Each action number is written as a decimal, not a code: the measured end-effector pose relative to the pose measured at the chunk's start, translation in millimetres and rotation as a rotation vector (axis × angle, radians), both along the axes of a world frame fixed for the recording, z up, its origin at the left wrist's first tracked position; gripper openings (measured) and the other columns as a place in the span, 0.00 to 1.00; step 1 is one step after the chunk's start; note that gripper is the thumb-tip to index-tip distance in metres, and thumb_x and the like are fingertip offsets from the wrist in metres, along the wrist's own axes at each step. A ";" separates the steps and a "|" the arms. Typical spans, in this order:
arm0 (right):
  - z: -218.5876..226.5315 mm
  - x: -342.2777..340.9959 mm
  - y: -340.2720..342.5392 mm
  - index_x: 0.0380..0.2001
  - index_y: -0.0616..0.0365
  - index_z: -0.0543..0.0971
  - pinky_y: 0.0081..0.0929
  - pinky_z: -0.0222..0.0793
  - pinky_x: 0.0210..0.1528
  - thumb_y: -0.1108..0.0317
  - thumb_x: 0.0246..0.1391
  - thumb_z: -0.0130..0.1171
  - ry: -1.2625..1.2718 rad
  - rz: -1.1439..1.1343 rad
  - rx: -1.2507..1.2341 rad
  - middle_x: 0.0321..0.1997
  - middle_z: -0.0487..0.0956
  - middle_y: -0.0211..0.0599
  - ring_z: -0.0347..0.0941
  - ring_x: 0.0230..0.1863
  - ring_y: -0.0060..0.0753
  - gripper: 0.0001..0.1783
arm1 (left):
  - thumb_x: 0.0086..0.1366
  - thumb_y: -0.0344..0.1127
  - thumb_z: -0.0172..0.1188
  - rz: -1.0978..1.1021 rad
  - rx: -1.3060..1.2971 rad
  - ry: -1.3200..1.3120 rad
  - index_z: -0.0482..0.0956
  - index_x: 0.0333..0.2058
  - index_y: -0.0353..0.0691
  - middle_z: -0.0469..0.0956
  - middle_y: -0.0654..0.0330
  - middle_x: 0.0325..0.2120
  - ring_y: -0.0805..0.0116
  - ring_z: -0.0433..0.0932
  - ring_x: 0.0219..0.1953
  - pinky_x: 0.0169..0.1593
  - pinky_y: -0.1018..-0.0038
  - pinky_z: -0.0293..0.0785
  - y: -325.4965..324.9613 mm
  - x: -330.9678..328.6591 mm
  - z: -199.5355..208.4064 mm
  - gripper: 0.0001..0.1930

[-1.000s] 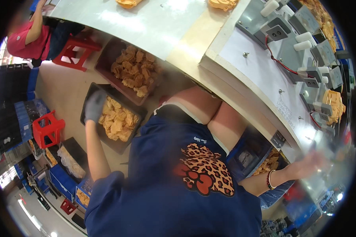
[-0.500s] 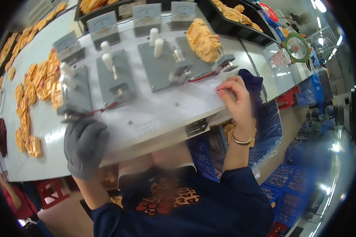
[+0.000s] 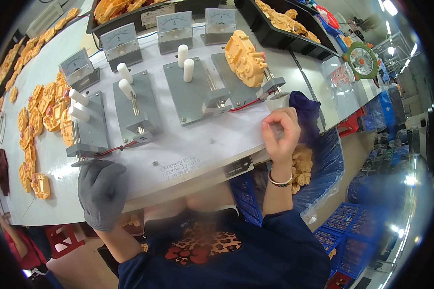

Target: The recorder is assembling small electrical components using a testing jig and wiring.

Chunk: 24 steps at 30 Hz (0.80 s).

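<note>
Yellow plastic part (image 3: 246,59) sits on the rightmost fixture (image 3: 230,87), ahead-left of the right hand (image 3: 282,132), metal end block (image 3: 271,87) between. Right hand bare, fingers curled toward thumb — can't tell if gripping. Gloved left hand (image 3: 102,192) curled beside the leftmost fixture (image 3: 94,123) — grip hidden. Purple cloth (image 3: 305,111) just right of right hand.

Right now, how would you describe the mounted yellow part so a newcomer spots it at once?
On the white table, find the row of four grey plates. At its right end, beyond the right hand, sits the yellow part; the other three plates show bare white pegs.
</note>
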State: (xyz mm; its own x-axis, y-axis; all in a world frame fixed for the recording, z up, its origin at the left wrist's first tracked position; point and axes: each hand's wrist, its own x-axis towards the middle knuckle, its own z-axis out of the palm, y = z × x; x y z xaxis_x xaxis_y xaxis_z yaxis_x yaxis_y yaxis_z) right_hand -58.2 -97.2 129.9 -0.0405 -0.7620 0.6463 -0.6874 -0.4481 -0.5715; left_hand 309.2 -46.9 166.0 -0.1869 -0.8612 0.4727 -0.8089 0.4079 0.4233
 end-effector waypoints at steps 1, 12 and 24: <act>-2.7 -0.6 0.1 0.24 0.59 0.78 0.25 0.61 0.33 0.74 0.40 0.63 0.001 0.001 0.000 0.26 0.74 0.34 0.65 0.32 0.33 0.04 | 0.44 0.24 0.64 0.001 0.000 0.001 0.80 0.30 0.39 0.77 0.55 0.27 0.54 0.75 0.32 0.38 0.64 0.72 -0.1 -0.3 0.2 0.11; -3.9 -2.3 3.1 0.24 0.59 0.79 0.23 0.63 0.32 0.75 0.44 0.61 -0.126 0.066 0.019 0.26 0.74 0.35 0.66 0.32 0.33 0.02 | 0.44 0.24 0.64 0.019 -0.016 -0.010 0.79 0.29 0.39 0.77 0.56 0.27 0.54 0.75 0.32 0.38 0.63 0.71 1.1 -1.2 1.2 0.10; 29.5 7.7 1.3 0.44 0.60 0.76 0.26 0.68 0.40 0.72 0.45 0.66 -0.241 0.099 -0.015 0.42 0.77 0.37 0.72 0.38 0.30 0.21 | 0.49 0.26 0.62 -0.078 -0.336 -0.026 0.77 0.26 0.36 0.76 0.56 0.22 0.58 0.74 0.27 0.33 0.65 0.71 4.0 -32.4 27.4 0.04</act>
